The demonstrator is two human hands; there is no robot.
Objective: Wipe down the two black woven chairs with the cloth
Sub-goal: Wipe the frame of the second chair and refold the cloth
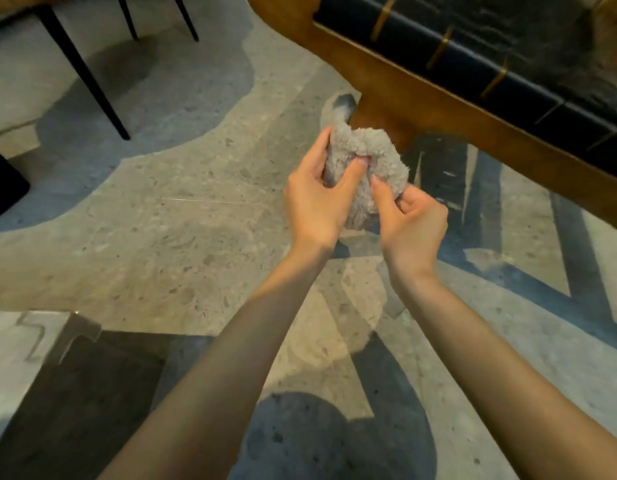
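- Cloth point(365, 157) bunched in air betw. both hands, near chair's point(473, 39) front corner: left hand point(317, 199) grips it, thumb pressed in; right hand point(411, 216) pinches its edge.
- Cloth is not on the seat; how much is wiped, cannot tell.
- Floor point(161, 209): speckled grey stone w/ blue-grey patches; black legs point(88, 74) far left.

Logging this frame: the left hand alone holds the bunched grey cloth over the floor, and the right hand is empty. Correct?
Not quite. The head view shows the right hand is not empty: its fingers pinch the grey cloth too. Left hand and right hold it, bunched, over the floor.
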